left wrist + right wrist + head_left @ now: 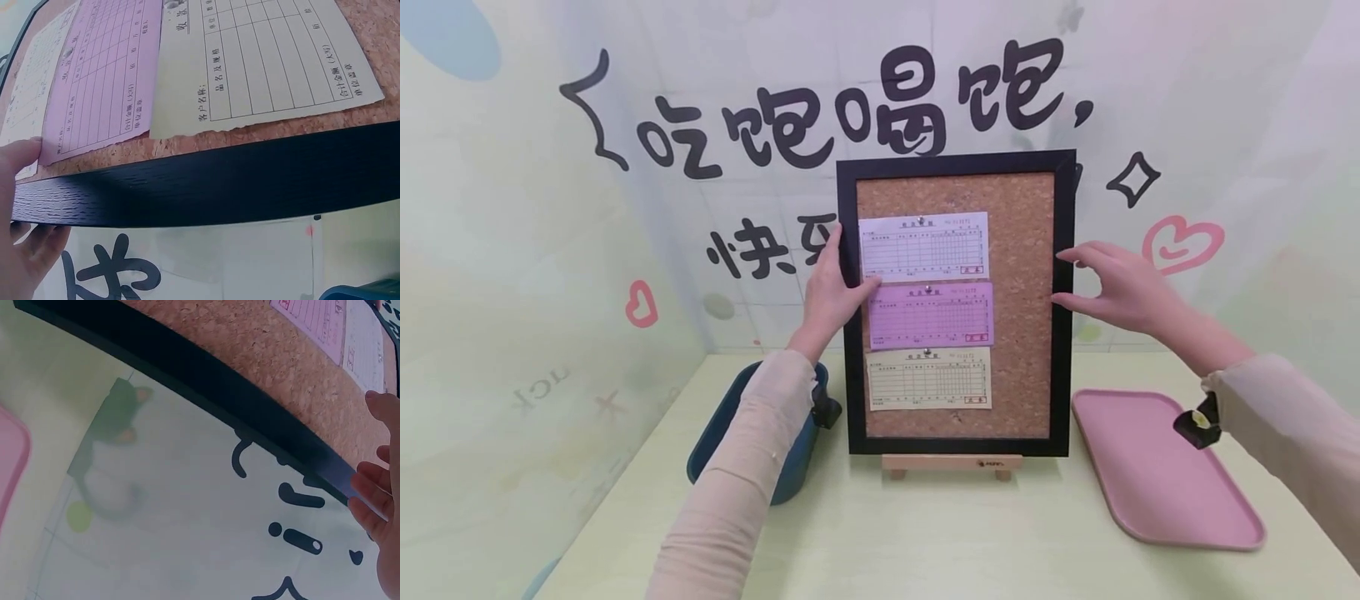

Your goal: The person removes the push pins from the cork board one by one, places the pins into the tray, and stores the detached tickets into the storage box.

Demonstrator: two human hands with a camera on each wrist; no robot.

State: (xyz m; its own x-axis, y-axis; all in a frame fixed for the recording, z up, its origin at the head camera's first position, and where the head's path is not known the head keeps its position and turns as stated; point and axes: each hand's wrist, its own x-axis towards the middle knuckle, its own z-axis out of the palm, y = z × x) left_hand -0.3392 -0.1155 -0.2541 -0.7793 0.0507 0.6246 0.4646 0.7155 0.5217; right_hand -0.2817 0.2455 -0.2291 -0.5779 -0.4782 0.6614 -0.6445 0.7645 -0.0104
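A black-framed cork board [1022, 333] stands upright on a small wooden easel [951, 462]. Three receipt slips are pinned on it in a column: a white slip [925, 248], a pink slip [931, 317] and a cream slip [929, 381], each with a pin at its top. My left hand [832, 287] grips the board's left side, thumb over the front by the white and pink slips, fingers behind the frame [219, 181]. At the right side, my right hand [1116, 285] has its thumb and fingers spread around the frame's edge, fingers loosely bent in the right wrist view.
Left of the board a blue bin [797, 462] stands partly behind my left forearm. A pink tray [1165, 467] lies on the table [947, 542] at the right, under my right forearm. Close behind is a wall [760, 50] with black lettering.
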